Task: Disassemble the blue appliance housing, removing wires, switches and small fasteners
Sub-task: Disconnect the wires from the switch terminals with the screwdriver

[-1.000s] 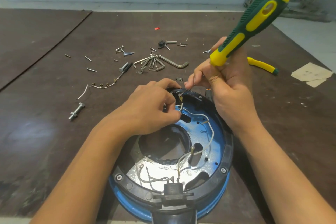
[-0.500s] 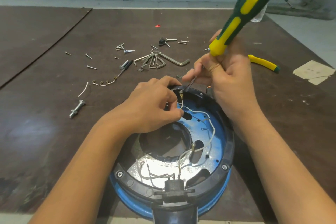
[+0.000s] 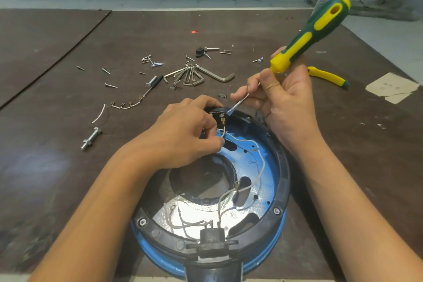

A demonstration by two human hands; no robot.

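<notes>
The blue housing (image 3: 273,244) lies open side up under both hands. The left hand (image 3: 183,135) pinches the white wire (image 3: 222,132) just below its brass terminal (image 3: 222,120). The right hand (image 3: 281,103), close beside it but not touching, grips the screwdriver (image 3: 313,30) low on its shaft, with the blade tip just above that terminal. The step should go best if the blade is seated squarely before prying and the wire is pulled only gently.

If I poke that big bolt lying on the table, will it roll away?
Probably not far: the bolt has a blocky head and a nut, whose flat sides should stop it. It looks like solid metal, so likely heavy for its size.
</notes>
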